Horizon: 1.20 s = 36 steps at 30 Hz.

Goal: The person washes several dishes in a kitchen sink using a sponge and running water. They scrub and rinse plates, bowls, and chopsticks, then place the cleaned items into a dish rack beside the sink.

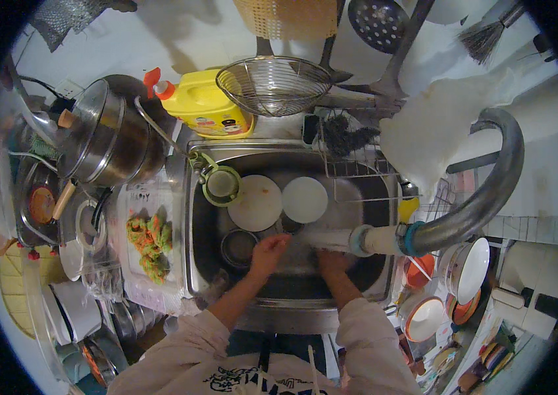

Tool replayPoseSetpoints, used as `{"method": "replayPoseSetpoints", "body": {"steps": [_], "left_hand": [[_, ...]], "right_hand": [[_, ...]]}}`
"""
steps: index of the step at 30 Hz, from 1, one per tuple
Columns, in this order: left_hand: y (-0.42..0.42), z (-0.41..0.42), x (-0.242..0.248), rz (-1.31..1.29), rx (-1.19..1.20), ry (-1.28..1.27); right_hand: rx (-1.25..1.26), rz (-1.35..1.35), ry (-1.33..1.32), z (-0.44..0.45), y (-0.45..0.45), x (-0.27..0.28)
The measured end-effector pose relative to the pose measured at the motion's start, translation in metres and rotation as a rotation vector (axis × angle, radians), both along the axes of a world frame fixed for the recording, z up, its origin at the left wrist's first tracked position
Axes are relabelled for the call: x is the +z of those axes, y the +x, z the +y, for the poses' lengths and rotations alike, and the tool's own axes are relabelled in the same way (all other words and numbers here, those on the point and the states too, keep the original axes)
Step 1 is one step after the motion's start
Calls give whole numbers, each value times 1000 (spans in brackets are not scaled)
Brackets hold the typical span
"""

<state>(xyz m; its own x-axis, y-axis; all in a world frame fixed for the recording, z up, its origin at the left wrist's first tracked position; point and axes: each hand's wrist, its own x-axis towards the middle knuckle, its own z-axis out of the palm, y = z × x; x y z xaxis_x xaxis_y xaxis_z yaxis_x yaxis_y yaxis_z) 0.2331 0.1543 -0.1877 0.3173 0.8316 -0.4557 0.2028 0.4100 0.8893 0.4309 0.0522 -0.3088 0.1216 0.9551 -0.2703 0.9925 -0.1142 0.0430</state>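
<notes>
Both hands are low inside a stainless steel sink [286, 296]. My left hand [269, 254] has its fingers curled beside a dark round bowl [239, 248]; whether it holds anything is unclear. My right hand [333, 263] is partly hidden beneath the faucet's pale spout end [331, 240], so its fingers and anything in them cannot be made out. Beyond the hands, a large whitish plate [255, 203] lies beside a smaller white dish [304, 200]. A green-rimmed faucet or strainer fitting [221, 185] overhangs the sink's far left corner.
A curved metal pipe [486, 182] crosses from the right. A wire rack [358, 170] overhangs the far right corner. Behind stand a yellow detergent jug [205, 106] and a wire strainer [274, 86]. Left are a steamer pot [106, 133] and green-orange scrubbers [150, 247]; right, stacked bowls [471, 271].
</notes>
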Motion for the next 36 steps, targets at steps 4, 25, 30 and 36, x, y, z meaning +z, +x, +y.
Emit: {"method": "replayPoseSetpoints", "body": {"steps": [4, 25, 30, 36], "left_hand": [[3, 8, -4, -200, 91, -93], [17, -3, 38, -579, 313, -734], [5, 10, 33, -176, -114, -469], [6, 4, 28, 362, -294, 302]], "right_hand": [[-143, 140, 49, -4, 4, -30], [-539, 641, 307, 59, -37, 125], [-754, 887, 337, 63, -53, 122], [-690, 869, 157, 62, -55, 80]]}}
